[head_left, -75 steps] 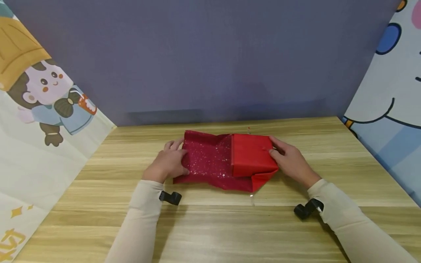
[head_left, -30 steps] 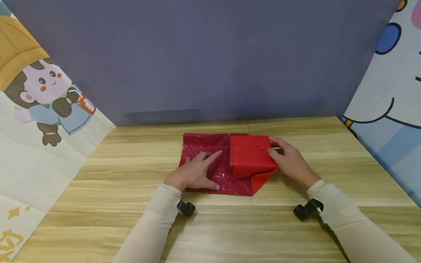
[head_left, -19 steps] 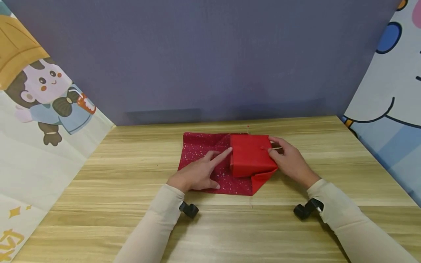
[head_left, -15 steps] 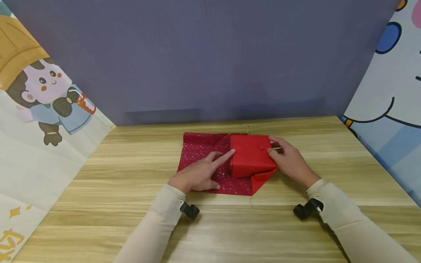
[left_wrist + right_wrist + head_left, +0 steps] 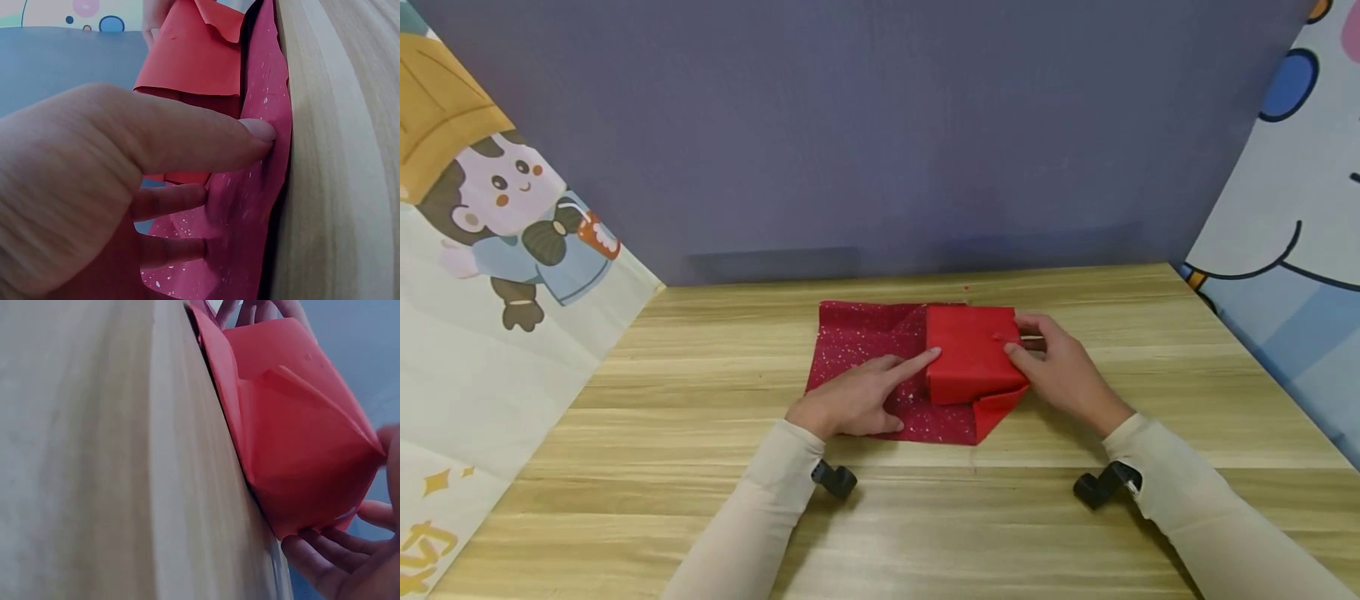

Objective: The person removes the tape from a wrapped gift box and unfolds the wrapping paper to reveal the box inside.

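Note:
A sheet of wrapping paper [image 5: 850, 329], dark red with pale specks on this face, lies on the table. Its right part is folded over a boxy shape, forming a plain red packet [image 5: 973, 350] whose contents are hidden. At the front right corner the paper makes a slanting fold [image 5: 294, 412]. My left hand [image 5: 853, 396] rests spread on the speckled paper, index fingertip on the packet's left edge and thumb pressing near the front edge. My right hand [image 5: 1063, 367] grips the packet's right end, thumb on the top edge and fingers low against the end face.
The wood-grain table [image 5: 910, 533] extends around the paper on every side. A grey-blue panel [image 5: 880, 142] stands along the back, with cartoon-printed sheets at the left [image 5: 512, 217] and right [image 5: 1292, 200]. A tiny red speck [image 5: 966, 287] shows behind the packet.
My left hand has moved from the paper's left edge rightward onto the sheet, its index finger reaching the packet. The speckled part lies flatter. My right hand's thumb has shifted slightly left on the packet.

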### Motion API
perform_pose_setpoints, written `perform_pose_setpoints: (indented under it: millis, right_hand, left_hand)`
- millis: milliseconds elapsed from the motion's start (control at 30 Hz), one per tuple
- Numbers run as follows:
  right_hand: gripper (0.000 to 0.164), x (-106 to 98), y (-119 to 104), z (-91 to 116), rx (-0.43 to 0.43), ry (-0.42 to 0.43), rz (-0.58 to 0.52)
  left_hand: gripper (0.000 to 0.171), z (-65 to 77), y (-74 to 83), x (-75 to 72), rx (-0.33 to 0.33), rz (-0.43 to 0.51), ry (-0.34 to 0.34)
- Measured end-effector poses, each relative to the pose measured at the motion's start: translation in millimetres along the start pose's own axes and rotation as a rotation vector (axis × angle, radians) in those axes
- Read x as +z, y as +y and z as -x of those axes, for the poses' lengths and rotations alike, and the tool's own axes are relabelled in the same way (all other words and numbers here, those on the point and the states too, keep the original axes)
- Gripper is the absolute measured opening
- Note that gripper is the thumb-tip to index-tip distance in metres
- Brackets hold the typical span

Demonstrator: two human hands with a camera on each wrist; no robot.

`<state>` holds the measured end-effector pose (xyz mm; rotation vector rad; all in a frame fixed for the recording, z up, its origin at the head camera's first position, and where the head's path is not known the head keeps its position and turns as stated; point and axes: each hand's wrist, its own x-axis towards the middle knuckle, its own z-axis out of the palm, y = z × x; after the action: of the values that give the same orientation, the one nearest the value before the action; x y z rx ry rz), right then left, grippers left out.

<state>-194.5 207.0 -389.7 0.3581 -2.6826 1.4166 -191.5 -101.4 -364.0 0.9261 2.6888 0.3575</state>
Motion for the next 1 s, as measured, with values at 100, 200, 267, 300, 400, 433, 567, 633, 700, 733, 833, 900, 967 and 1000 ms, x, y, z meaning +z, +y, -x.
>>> perform_pose_setpoints:
  millis: [100,200,267,300,400,433,567,633,700,733,833,900,967,1000]
  right_hand:
    - [0.072,0.7,-2.1,0.6,0.007,-0.061,0.027]
    - [0.089,2.6,-6.1,0.5,0.018,-0.107,0.121]
    - [0.098,3.8,-8.6,0.9,0.027,-0.126,0.179]
    - [0.101,4.3,-9.6,1.0,0.032,-0.131,0.202]
    - [0.105,4.7,-11.9,1.8,0.047,-0.137,0.226]
    - [0.105,4.4,-12.1,1.9,0.046,-0.135,0.228]
    - [0.104,1.9,-12.9,2.3,0.040,-0.133,0.235]
    - [0.104,0.3,-13.5,2.2,0.031,-0.133,0.245]
    - [0.103,-1.9,-14.5,2.3,0.023,-0.128,0.256]
    - [0.103,-3.1,-15.3,2.5,0.017,-0.125,0.260]
    - [0.100,-8.1,-17.4,2.8,0.001,-0.108,0.261]
    - [0.097,-11.1,-19.3,3.0,-0.013,-0.099,0.264]
    - [0.095,-13.9,-21.0,2.7,-0.033,-0.093,0.277]
    - [0.094,-15.1,-21.8,2.6,-0.045,-0.092,0.289]
  left_hand:
    - [0.111,0.0,-0.4,0.2,0.003,0.000,-0.001]
    - [0.110,0.0,-1.0,0.8,0.003,0.005,-0.002]
    - [0.110,0.0,-1.1,0.9,0.000,0.009,-0.003]
    - [0.110,0.1,-1.0,0.9,-0.002,0.013,-0.004]
    - [0.111,-0.1,-1.0,1.0,-0.002,0.019,-0.004]
    - [0.111,-0.2,-0.9,1.0,-0.001,0.018,-0.005]
    - [0.113,-1.0,-0.7,1.3,-0.007,0.019,-0.008]
    - [0.115,-1.4,-0.9,1.5,-0.013,0.020,-0.009]
    - [0.116,-1.7,-1.2,1.8,-0.016,0.022,-0.008]
    - [0.116,-1.8,-1.2,1.8,-0.016,0.023,-0.007]
    - [0.116,-2.1,-1.1,1.8,-0.008,0.022,-0.002]
    - [0.116,-2.1,-0.9,1.8,-0.003,0.020,0.001]
    - [0.116,-2.2,-0.4,1.7,-0.001,0.020,0.003]
    - [0.116,-2.3,-0.1,1.8,-0.002,0.022,0.004]
